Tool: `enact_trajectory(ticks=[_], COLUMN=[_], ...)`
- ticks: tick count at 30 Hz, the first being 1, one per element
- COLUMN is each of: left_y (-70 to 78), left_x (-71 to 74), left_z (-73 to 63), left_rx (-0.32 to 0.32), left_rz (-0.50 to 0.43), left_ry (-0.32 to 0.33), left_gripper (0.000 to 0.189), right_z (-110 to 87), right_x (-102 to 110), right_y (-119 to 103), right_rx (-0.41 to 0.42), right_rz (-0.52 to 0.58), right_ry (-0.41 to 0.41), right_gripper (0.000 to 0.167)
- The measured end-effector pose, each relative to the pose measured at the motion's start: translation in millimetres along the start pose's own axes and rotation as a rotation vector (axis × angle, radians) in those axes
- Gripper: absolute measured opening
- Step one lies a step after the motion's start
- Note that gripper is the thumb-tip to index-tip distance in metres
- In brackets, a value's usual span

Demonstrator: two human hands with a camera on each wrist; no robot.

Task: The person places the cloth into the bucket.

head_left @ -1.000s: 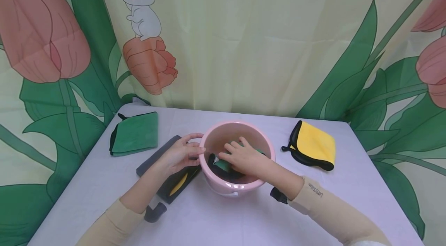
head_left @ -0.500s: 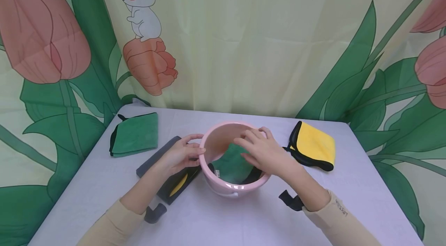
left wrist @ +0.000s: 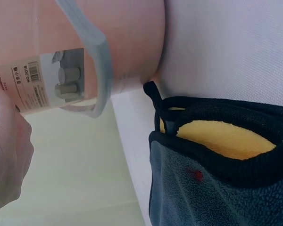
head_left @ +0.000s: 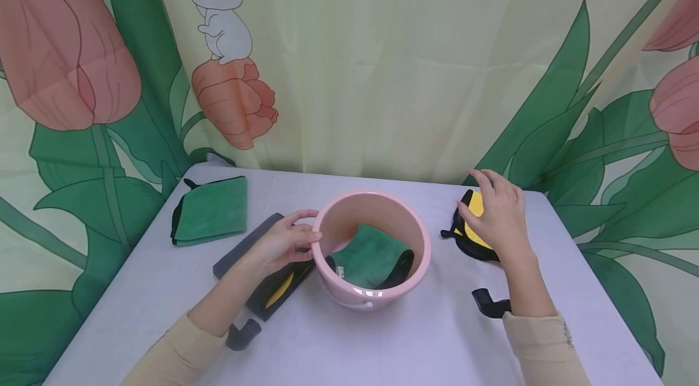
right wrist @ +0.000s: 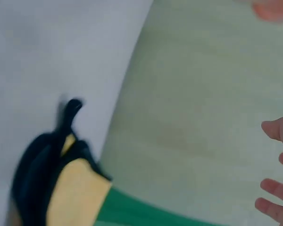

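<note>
Head cam sits high on the near side, facing forward and down, wide enough for the tabletop (head_left: pixel 382 349), its far edge and the backdrop (head_left: pixel 382 70). Left wrist cam: close, rolled sideways, bucket (head_left: pixel 349 210) and gray cloth (left wrist: pixel 198 202) shared with head. Right wrist cam: also rolled, facing over the far edge, yellow cloth (right wrist: pixel 78 195) and backdrop shared with head.

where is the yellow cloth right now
In the head view, the yellow cloth lies on the right side of the table, to the right of the pink bucket, partly hidden by the right hand.
</note>
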State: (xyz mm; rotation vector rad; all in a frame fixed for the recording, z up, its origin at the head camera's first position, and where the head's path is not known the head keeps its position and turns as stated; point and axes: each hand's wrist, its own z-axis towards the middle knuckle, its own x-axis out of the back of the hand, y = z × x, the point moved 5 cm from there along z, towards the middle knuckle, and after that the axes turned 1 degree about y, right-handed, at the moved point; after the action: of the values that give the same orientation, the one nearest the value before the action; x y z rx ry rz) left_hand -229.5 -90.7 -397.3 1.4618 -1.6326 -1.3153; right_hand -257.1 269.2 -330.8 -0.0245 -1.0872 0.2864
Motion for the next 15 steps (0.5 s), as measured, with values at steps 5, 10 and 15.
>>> enact_trajectory(ticks=[5,10,15], left_y=[-0.7,-0.7,-0.1], left_x=[0.4,0.8,0.2], left_z=[0.4,0.1,0.0], left_rx=[0.002,0.005,0.014], left_rz=[0.007,0.015,0.012], left_ry=[0.002,0.005,0.012], left_gripper=[0.057,0.058,0.056], right_z=[-12.7,-28.1,-42.6], right_x=[-20,-43,-68], right_y=[43,72,90], right_rx=[-0.174,-0.263,-0.308], right_rz=[-0.027,-0.045,-0.051], right_ry=[-0.106,-0.205,-0.329], right_gripper=[0.076,0.084,0.092])
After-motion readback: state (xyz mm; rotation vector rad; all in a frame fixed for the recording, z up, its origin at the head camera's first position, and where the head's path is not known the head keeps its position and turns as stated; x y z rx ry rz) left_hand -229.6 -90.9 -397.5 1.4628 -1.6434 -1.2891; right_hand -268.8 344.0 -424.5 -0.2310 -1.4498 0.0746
